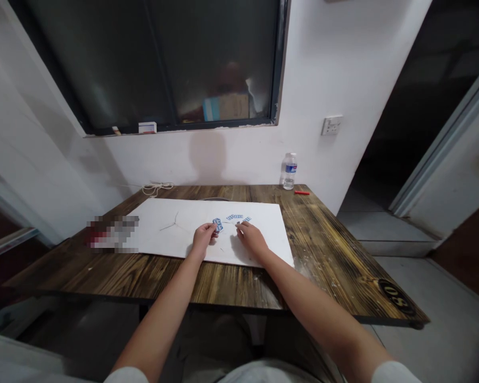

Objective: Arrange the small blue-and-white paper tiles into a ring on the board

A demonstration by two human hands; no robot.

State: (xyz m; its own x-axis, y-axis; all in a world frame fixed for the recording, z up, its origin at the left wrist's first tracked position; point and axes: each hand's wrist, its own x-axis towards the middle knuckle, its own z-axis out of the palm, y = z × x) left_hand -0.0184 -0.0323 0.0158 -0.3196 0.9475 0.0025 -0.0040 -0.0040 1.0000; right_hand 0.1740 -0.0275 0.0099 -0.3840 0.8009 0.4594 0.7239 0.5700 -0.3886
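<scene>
My left hand (205,235) rests on a white sheet (171,234) on the wooden table (323,250), its fingers pinched on a small blue-and-white patterned card (217,224). My right hand (250,236) lies beside it with fingers curled, its fingertips near the card; whether it grips anything is too small to tell. Two more small blue-and-white pieces (234,217) lie flat on the sheet just beyond both hands, one further right (246,219). Thin pencil-like lines (174,224) mark the sheet to the left.
A water bottle (289,171) and a red pen (302,192) sit at the table's far right by the wall. A coiled cord (157,187) lies at the far left edge. A blurred patch (112,233) covers something left of the sheet. An open doorway stands to the right.
</scene>
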